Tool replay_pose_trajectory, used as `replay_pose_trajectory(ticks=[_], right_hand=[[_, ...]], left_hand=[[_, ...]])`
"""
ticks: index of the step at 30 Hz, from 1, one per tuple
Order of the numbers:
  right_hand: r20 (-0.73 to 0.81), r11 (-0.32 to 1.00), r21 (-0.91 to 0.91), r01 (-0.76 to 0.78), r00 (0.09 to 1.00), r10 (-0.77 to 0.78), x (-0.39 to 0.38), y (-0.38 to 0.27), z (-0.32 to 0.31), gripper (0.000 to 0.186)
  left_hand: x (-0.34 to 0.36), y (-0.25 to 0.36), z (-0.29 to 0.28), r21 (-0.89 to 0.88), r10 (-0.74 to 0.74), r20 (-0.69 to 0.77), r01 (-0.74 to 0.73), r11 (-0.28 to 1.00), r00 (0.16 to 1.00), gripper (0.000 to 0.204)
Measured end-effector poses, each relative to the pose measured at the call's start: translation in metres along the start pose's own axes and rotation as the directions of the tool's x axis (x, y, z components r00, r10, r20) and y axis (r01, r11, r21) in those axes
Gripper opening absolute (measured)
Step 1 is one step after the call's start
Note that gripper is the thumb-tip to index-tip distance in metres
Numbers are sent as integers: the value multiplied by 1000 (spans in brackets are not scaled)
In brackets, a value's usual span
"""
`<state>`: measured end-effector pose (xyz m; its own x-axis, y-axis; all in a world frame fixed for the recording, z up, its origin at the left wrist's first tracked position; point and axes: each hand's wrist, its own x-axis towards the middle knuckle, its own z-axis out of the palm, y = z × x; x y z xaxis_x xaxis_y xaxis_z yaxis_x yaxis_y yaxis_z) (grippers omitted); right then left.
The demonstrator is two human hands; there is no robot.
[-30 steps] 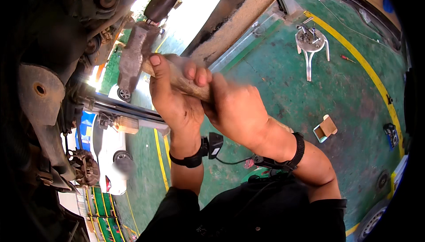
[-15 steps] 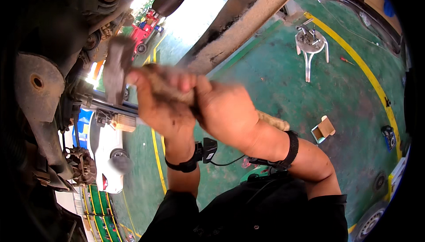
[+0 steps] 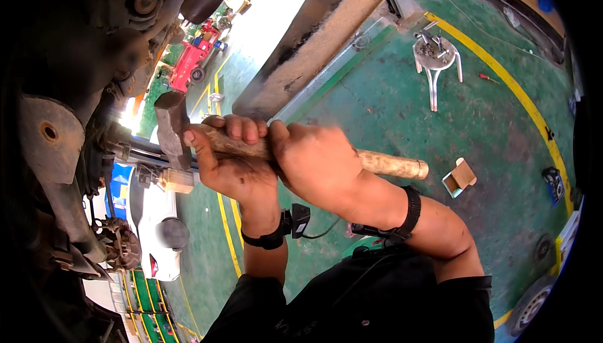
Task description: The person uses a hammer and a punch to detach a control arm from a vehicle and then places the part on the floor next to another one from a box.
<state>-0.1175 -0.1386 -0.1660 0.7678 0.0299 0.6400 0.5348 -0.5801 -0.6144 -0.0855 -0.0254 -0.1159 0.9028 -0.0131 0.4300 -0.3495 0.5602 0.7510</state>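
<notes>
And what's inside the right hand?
The right hand is closed around the hammer handle. Its butt end shows beyond the hand; the stretch inside the grip is covered.

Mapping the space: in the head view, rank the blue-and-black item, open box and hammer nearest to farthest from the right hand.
1. Hammer: in the right hand.
2. Open box: on its right.
3. Blue-and-black item: farther right.

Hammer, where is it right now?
In the head view, the hammer crosses the middle, gripped by the left hand and the right hand; its metal head sticks out left, its handle end right.
</notes>
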Motion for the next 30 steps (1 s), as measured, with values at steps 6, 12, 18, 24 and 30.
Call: replay_pose_trajectory(ticks=[6,12,18,24,30], right_hand=[[-53,987,145,-62,996,70,17,-23,17,23],[180,950,309,41,978,-101,16,-16,-19,34],[-363,935,355,-15,919,153,47,24,-82,21],[-38,182,982,-41,913,407,113,4,-124,27],[-143,214,973,83,948,284,143,34,-112,13]], left_hand=[[24,31,21,240,-122,12,115,964,992,46],[31,50,5,124,-88,96,76,989,992,45],[21,33,11,183,-159,17,153,971,987,42],[18,29,32,148,-91,76,79,986,993,44],[30,46,19,240,53,-66,-36,970,996,45]])
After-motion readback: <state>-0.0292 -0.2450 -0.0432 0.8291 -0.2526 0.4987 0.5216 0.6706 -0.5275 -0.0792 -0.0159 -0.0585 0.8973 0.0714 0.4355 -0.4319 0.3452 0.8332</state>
